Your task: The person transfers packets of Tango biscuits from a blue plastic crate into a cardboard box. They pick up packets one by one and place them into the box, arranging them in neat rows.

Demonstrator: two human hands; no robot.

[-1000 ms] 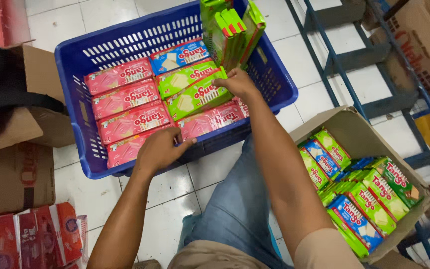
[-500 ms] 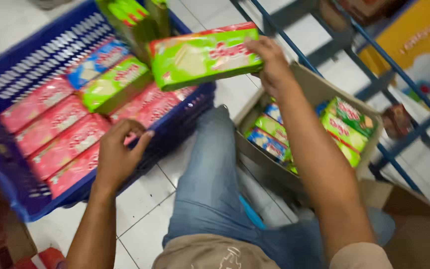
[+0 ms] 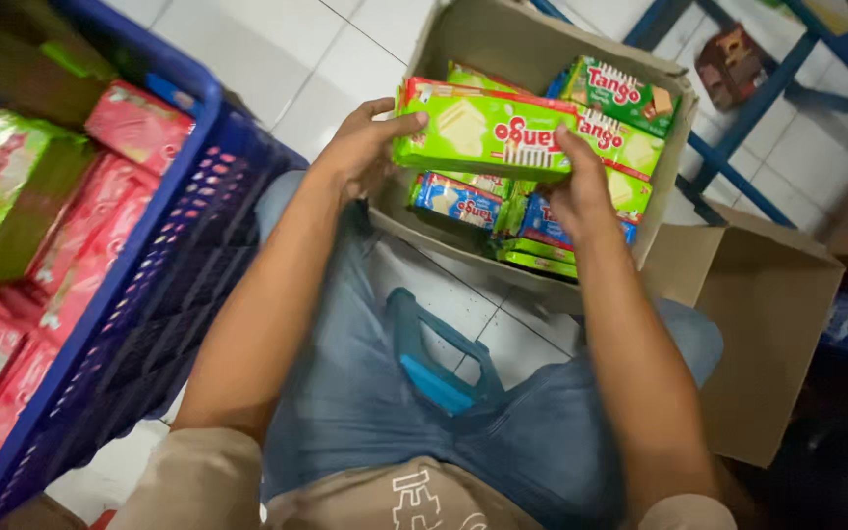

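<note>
My left hand (image 3: 363, 147) and my right hand (image 3: 578, 186) hold a long green wafer pack (image 3: 488, 132) by its two ends, level, just above an open cardboard box (image 3: 527, 44). Inside the box lie several green and blue wafer packs (image 3: 463, 199). A blue plastic basket (image 3: 164, 245) at my left holds pink wafer packs (image 3: 139, 128) and a green pack (image 3: 7, 196).
I sit on a white tiled floor (image 3: 316, 59) with my jeans-clad legs (image 3: 365, 373) between basket and box. A blue sandal (image 3: 444, 358) lies between my legs. A blue metal rack frame (image 3: 738, 98) stands beyond the box, its flap (image 3: 768, 334) hanging at my right.
My right hand carried the green pack from the basket over to the box. My left hand left the basket rim and took the pack's other end. The view swung right.
</note>
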